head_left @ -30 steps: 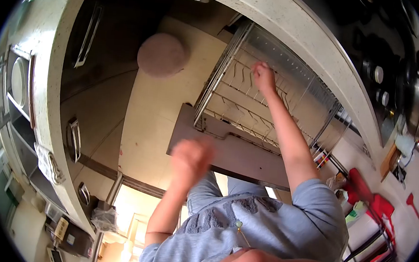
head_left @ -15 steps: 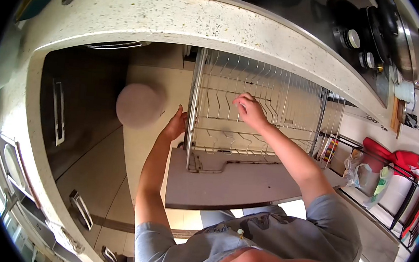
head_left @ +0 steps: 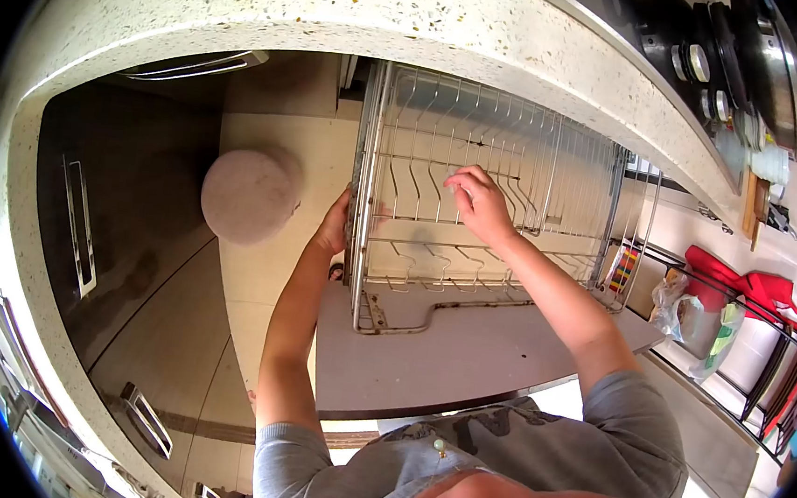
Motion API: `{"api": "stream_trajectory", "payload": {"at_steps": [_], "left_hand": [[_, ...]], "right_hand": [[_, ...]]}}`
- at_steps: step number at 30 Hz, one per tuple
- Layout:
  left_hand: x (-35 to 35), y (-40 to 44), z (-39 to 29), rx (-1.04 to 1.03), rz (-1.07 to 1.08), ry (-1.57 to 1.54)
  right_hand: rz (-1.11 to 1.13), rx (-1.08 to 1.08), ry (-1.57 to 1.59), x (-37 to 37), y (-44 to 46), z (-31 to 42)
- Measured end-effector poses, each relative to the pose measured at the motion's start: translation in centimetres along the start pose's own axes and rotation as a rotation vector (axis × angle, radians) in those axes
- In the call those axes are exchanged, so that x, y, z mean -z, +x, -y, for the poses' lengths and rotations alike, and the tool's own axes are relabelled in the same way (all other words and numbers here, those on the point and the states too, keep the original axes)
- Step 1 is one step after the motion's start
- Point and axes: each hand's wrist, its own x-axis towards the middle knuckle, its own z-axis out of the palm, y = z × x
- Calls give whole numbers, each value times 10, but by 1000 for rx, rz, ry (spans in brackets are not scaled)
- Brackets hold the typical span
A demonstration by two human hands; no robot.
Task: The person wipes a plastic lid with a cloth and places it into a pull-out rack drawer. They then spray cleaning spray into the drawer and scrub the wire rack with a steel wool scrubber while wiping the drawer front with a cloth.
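A pull-out wire dish rack [head_left: 451, 174] extends from under the counter, with a brown drawer front [head_left: 426, 373] on its near side. My left hand [head_left: 333, 225] grips the rack's left side rail, its fingers partly hidden behind the metal. My right hand [head_left: 484, 209] is over the middle of the rack among the bent wire dividers, fingers curled and thumb drawn in. Whether it pinches a wire or something small cannot be made out. Rusty spots show on the rack's near wire frame.
A round pinkish stool [head_left: 251, 197] stands on the tiled floor left of the rack. Dark cabinets [head_left: 141, 191] with metal handles line the left. A speckled counter edge [head_left: 342, 10] runs overhead. At right stands a black metal shelf [head_left: 748, 323] with bags and red cloth.
My left hand has closed in against the rack's side rail, its raised thumb now lowered. My right hand stays over the dividers with fingers curled. The camera view has shifted slightly.
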Motion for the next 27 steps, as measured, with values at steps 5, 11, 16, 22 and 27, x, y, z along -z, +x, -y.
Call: {"api": "stream_trajectory", "payload": {"at_steps": [5,11,16,22,27], "left_hand": [[2,-13,0,-69,-163,91],[-48,-138,-2,-302,-306,548],[-87,-221,37,-415,-439,475],[-128,-259,56,-611,-520,-68],[-121,-251,75,-759,-578,-79]], "right_hand": [[52,-115,182,4,1,3],[-206,30,408,-2,57,59],[-206,48,370,-21,92,93],[95,218,155,-45,-19,118],[-190,180,171,-45,82,94]]}}
